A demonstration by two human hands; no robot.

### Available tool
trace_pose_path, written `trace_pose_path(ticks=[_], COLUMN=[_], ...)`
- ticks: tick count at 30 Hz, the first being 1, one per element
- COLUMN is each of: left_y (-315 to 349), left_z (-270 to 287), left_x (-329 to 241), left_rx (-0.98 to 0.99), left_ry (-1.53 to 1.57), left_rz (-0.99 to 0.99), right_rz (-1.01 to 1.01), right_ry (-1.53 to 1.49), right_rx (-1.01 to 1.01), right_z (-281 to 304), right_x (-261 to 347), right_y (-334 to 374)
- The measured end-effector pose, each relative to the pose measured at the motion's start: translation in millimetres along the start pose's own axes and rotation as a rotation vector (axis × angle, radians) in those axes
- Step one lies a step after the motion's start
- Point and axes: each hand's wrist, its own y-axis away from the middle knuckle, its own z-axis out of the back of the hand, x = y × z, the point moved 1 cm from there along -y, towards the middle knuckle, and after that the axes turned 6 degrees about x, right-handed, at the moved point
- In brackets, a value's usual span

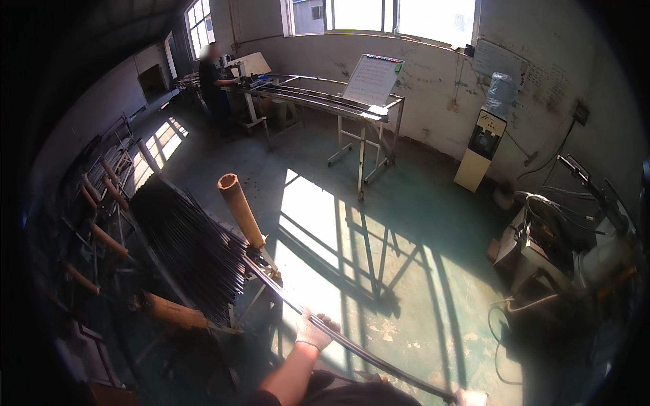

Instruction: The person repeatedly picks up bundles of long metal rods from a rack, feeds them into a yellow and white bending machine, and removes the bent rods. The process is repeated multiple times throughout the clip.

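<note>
My left hand (316,329), in a pale glove, is closed around a few long thin dark bars (365,355), which I cannot count exactly. The bars run from the stack at the left across my body to the lower right, bending in the view. At their near end, my right hand (472,397), also pale-gloved, closes on them, partly cut off by the lower edge. Beyond my left hand, the far part of the bars reaches a large stack of similar dark bars (193,243) on a rack. An upright brown cardboard tube (242,213) stands at the stack's side.
Another brown tube (172,311) lies along the rack's near end. A long metal-frame bench (318,101) carries a whiteboard (374,80); a person (213,84) stands at its far end. A water dispenser (482,142) and a machine with cables (542,237) are at the right.
</note>
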Motion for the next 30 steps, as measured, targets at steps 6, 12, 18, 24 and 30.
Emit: trace_pose_path(ticks=[6,12,18,24,30], left_y=[50,63,23,-9,6], left_z=[-119,-281,-333,-426,-406], left_x=[96,165,419,596,829], left_rx=[0.136,0.708,0.906,1.095,1.441], left_ry=[-0.122,-0.338,-0.822,-1.258,-2.287], left_rz=[-0.102,-0.012,-0.126,-0.547,-1.517], right_rz=[-0.335,-0.821,-0.565,-1.306,-0.499], right_ry=[0.009,0.035,-0.026,-0.115,-2.294], right_rx=[-0.052,-0.588,-0.733,-0.792,-1.72], right_z=[22,46,52,46,80], right_x=[-169,-259,-300,-505,-613], right_y=[96,148,29,108,121])
